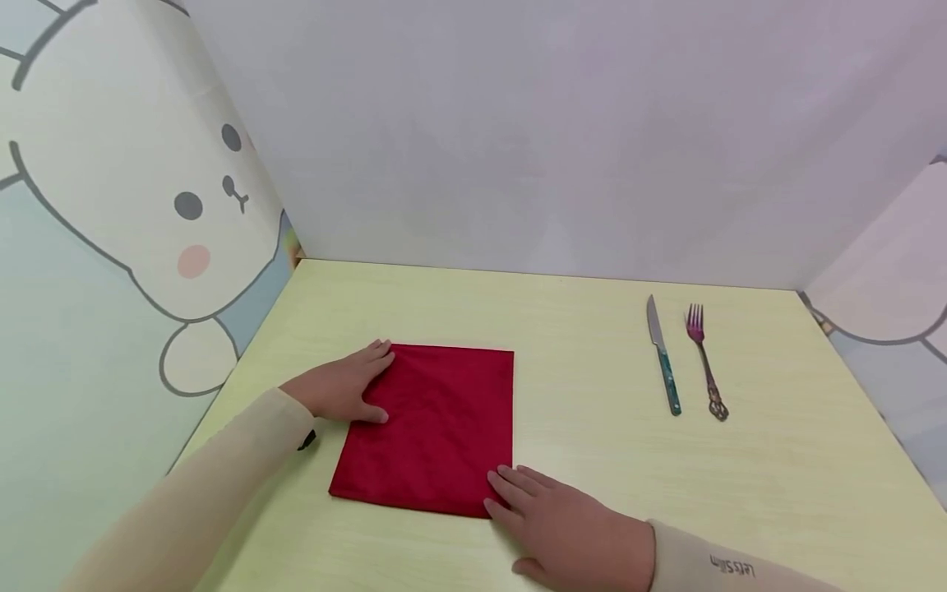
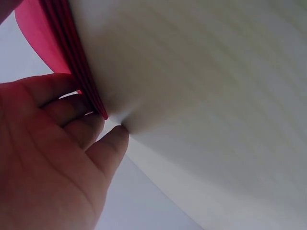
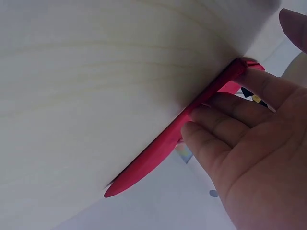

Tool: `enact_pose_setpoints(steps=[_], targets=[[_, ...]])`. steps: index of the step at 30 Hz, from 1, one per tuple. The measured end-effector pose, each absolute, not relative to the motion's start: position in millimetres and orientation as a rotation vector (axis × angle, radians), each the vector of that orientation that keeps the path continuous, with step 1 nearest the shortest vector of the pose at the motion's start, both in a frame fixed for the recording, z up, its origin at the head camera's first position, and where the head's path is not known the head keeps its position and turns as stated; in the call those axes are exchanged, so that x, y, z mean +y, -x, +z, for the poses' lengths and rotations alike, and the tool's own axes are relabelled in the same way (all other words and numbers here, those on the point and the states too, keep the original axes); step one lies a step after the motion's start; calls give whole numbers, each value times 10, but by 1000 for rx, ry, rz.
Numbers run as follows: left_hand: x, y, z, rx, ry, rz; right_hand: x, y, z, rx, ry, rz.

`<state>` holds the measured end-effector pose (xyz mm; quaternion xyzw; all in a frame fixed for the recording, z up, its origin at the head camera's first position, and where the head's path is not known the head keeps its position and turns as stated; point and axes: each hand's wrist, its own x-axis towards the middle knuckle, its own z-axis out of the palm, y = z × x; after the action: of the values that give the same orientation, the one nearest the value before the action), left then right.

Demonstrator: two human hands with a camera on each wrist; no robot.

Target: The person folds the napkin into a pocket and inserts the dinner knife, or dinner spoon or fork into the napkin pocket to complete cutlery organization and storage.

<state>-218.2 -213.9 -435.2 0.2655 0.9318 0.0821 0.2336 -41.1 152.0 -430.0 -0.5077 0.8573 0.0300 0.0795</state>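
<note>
A dark red cloth point(image 1: 447, 423), folded into a flat square, lies on the pale yellow table. My left hand point(image 1: 342, 388) rests at its upper left corner, with the thumb lying over the left part of the cloth. At the lower right corner, the fingertips of my right hand point(image 1: 573, 530) touch the cloth. In the left wrist view, several stacked layers show along the cloth's edge point(image 2: 76, 52), beside my extended fingers. The right wrist view has the cloth's folded edge point(image 3: 163, 139) under my straight fingers.
To the right on the table point(image 1: 584, 353) lie a knife point(image 1: 663, 362) with a green handle and an ornate fork point(image 1: 706, 362), side by side. A plain pale wall point(image 1: 518, 148) stands behind, and a panel with a cartoon animal point(image 1: 133, 181) borders the left side.
</note>
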Motion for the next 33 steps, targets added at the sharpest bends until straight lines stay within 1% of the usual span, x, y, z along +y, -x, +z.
enact_pose_setpoints(steps=[8,22,27,33], targets=[[-2074,2145,-4336,2568,-707,225,1583,428,-4282,2570,1461,38],[-1346,2247,-4320,2558,-785,171,2093,399,-4223,2614,1074,-193],[-1140,2313,-4329,2559,-772,159,2211,395,-4234,2666,1033,-214],[-1024,2369,-4309,2556,-775,123,2250,358,-4232,2682,968,-214]])
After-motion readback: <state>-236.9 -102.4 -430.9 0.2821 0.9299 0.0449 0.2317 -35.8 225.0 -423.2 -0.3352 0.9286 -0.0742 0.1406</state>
